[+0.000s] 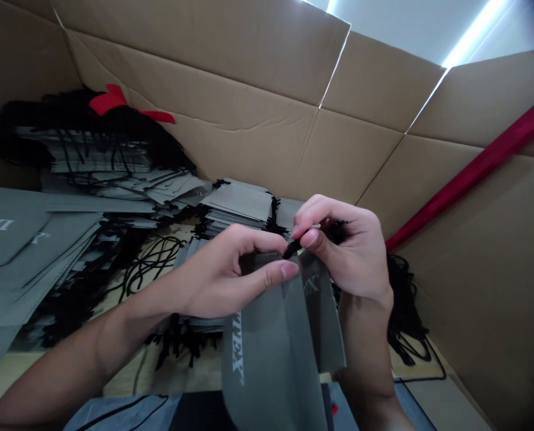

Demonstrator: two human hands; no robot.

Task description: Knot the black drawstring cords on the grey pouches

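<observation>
A grey pouch point(271, 341) with white lettering hangs down in front of me, and a second grey panel point(323, 317) with letters shows behind it. My left hand point(231, 272) pinches the pouch's top edge between thumb and forefinger, at the spot where a black cord point(294, 246) comes out. Close beside it, my right hand point(348, 245) is closed on that cord with thumb and fingertips. A small pale tip sticks out between those fingers; I cannot tell what it is. More black cord shows in the right hand's curled fingers.
Grey pouches point(24, 257) with black cord ends lie piled at the left. Another stack point(240, 200) stands behind my hands. Black cords point(404, 311) lie bunched at the right. Red strips point(109, 100) top the far-left heap. Cardboard walls point(249, 78) enclose the table, crossed by a red band point(473, 167).
</observation>
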